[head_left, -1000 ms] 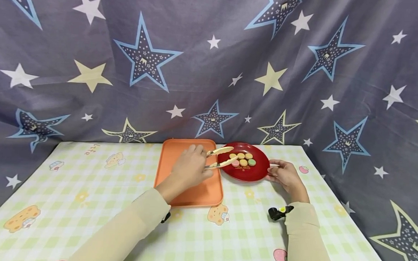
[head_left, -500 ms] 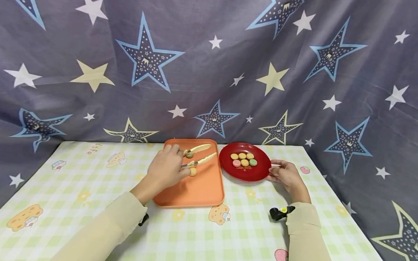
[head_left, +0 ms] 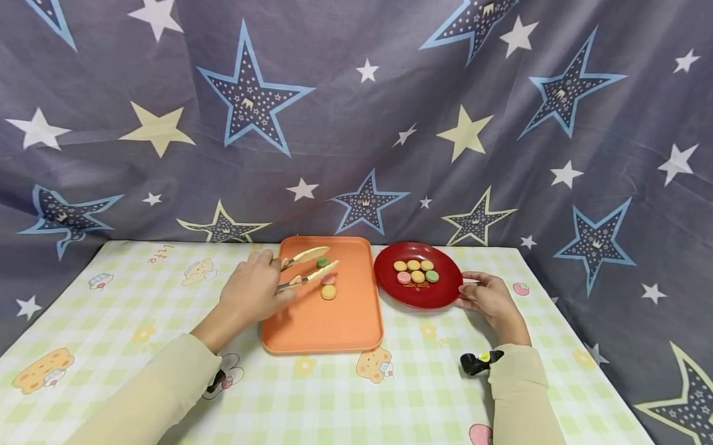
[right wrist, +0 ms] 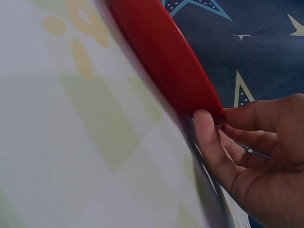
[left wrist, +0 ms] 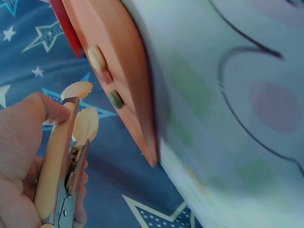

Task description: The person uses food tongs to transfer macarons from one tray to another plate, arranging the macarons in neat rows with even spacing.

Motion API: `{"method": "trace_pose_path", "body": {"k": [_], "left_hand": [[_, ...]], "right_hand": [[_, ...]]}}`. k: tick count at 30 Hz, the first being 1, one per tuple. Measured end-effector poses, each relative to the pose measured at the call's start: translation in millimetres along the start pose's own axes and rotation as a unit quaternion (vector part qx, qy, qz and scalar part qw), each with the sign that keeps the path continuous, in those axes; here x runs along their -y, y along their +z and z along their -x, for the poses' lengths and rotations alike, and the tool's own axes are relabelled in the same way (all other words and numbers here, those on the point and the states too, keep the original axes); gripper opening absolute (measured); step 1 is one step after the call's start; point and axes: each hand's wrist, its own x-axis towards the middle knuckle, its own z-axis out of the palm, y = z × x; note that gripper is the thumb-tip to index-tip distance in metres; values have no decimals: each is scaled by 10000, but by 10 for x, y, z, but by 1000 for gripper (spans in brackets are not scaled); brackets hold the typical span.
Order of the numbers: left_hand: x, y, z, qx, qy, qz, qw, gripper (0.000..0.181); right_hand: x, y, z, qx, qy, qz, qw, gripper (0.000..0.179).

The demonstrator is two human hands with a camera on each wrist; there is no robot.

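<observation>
Left hand [head_left: 247, 288] gripping tongs [head_left: 315, 274], cream tips [head_left: 312, 253] parted over orange tray [head_left: 346, 325], right hand [head_left: 489, 299] pinching red plate [head_left: 441, 294] at rim, yellow, pink, green cookies [head_left: 328, 292] on both.

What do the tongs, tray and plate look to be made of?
Tongs: grey arms look metal, given their sheen and a rivet; cream tips look like smooth plastic, possibly silicone.
Tray: probably moulded plastic, fairly matte; even orange colour, rounded raised rim.
Plate: glossy red, with light glinting along its edge; likely plastic or melamine, though lacquerware can't be excluded.
</observation>
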Motion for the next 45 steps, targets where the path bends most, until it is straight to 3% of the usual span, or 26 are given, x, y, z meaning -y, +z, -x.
{"method": "trace_pose_path", "body": {"k": [7, 16, 36, 45], "left_hand": [[140, 39, 22, -11, -135, 171, 9998, 43], [193, 62, 8, 174, -313, 298, 9989, 44], [164, 118, -54, 255, -308, 81, 9992, 45], [122, 123, -77, 435, -432, 52, 9981, 53]], "right_hand": [[-5, -3, -9, -42, 43, 11, 10000, 51], [-8, 3, -4, -37, 39, -18, 10000, 51], [-3, -7, -9, -59, 66, -56, 9999, 51], [18, 3, 14, 11, 16, -63, 10000, 53]]}}
